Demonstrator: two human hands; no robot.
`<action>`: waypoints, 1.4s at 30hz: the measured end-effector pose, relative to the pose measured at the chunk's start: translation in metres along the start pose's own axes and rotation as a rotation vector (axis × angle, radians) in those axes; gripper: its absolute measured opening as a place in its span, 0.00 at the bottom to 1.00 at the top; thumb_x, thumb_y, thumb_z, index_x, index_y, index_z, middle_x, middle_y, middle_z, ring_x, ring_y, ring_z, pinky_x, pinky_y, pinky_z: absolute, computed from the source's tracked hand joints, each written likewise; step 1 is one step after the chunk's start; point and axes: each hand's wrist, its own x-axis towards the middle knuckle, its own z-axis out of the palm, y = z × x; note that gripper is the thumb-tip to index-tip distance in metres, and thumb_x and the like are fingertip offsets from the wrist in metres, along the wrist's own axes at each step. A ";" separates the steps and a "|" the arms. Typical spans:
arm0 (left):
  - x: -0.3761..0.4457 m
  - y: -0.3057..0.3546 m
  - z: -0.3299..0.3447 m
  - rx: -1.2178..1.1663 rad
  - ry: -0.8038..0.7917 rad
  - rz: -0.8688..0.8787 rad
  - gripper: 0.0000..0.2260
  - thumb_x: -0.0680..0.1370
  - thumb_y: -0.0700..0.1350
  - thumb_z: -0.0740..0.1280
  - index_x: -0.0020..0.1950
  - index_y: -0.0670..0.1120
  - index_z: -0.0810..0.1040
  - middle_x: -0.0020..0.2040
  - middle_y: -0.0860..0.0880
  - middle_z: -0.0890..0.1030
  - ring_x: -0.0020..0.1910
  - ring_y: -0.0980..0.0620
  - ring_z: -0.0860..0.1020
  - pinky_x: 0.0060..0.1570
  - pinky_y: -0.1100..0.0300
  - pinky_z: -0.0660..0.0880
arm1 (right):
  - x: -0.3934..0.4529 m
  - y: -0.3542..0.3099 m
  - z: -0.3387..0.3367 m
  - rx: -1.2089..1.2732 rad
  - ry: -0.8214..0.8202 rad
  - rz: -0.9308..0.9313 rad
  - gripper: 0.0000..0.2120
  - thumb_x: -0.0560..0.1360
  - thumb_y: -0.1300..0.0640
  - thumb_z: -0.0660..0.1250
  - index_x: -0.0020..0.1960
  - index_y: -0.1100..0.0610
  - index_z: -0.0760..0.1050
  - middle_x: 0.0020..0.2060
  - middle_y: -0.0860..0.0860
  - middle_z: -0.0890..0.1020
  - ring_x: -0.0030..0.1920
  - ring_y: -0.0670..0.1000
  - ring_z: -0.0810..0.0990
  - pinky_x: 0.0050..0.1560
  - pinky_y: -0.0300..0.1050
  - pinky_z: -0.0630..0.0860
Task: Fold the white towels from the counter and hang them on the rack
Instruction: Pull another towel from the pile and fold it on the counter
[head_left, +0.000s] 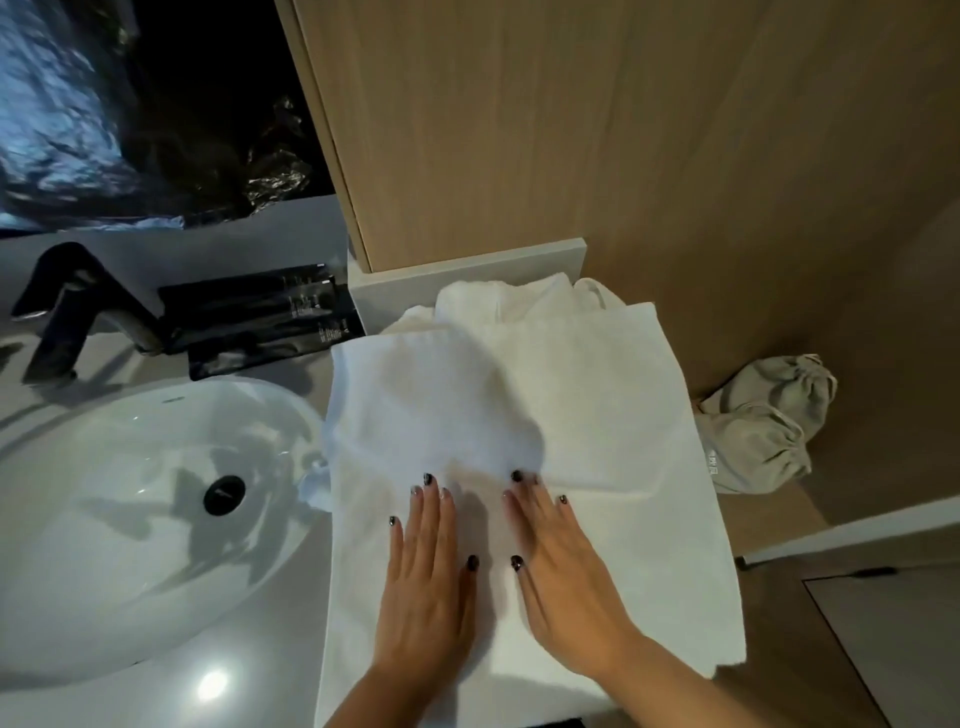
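Note:
A large white towel (613, 415) lies spread on the counter to the right of the sink, its far part folded over toward me. My left hand (426, 577) and my right hand (558, 566) both rest flat on it side by side, fingers straight, pressing the near layer just below the fold edge. Behind it more white towel fabric (498, 301) is bunched against the wall. No rack is in view.
A white oval sink (130, 519) with a black drain sits at the left, a black faucet (67, 306) behind it. A black tray (260, 317) stands at the back of the counter. A beige cloth bag (763, 421) lies on the floor at the right by the wooden wall.

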 end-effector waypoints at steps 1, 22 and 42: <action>-0.006 -0.005 0.002 0.056 -0.055 0.012 0.28 0.82 0.50 0.52 0.80 0.39 0.52 0.81 0.41 0.50 0.80 0.43 0.50 0.76 0.48 0.48 | -0.003 -0.003 0.002 -0.014 -0.040 0.009 0.30 0.78 0.55 0.54 0.78 0.61 0.55 0.78 0.56 0.54 0.78 0.56 0.56 0.73 0.53 0.55; -0.058 -0.067 -0.038 0.245 -0.277 -0.029 0.32 0.80 0.62 0.36 0.80 0.48 0.40 0.80 0.46 0.38 0.78 0.50 0.35 0.76 0.53 0.33 | -0.068 0.023 -0.008 -0.184 -0.261 0.192 0.37 0.78 0.34 0.32 0.80 0.56 0.40 0.79 0.50 0.43 0.78 0.48 0.38 0.77 0.55 0.42; -0.068 -0.031 -0.019 0.295 -0.254 0.098 0.30 0.81 0.61 0.41 0.81 0.53 0.45 0.81 0.48 0.44 0.80 0.46 0.44 0.77 0.43 0.48 | -0.155 -0.024 0.001 1.149 0.583 1.343 0.13 0.79 0.60 0.65 0.63 0.53 0.72 0.51 0.49 0.79 0.46 0.50 0.81 0.45 0.44 0.78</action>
